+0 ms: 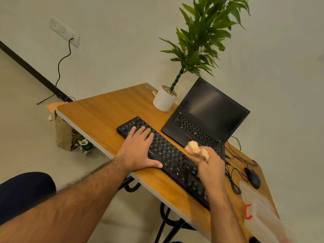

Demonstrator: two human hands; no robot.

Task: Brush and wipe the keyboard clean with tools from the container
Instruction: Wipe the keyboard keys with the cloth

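Observation:
A black keyboard lies diagonally on the wooden table. My left hand rests flat on its left half, fingers spread over the keys and thumb along the front edge. My right hand is over the right half of the keyboard, closed on a crumpled peach-coloured cloth that sticks out above the fingers. A clear plastic container with a red latch stands at the table's near right corner.
An open black laptop stands just behind the keyboard. A white pot with a green plant is at the back. A black mouse and tangled cables lie to the right. A bag sits on the floor left of the table.

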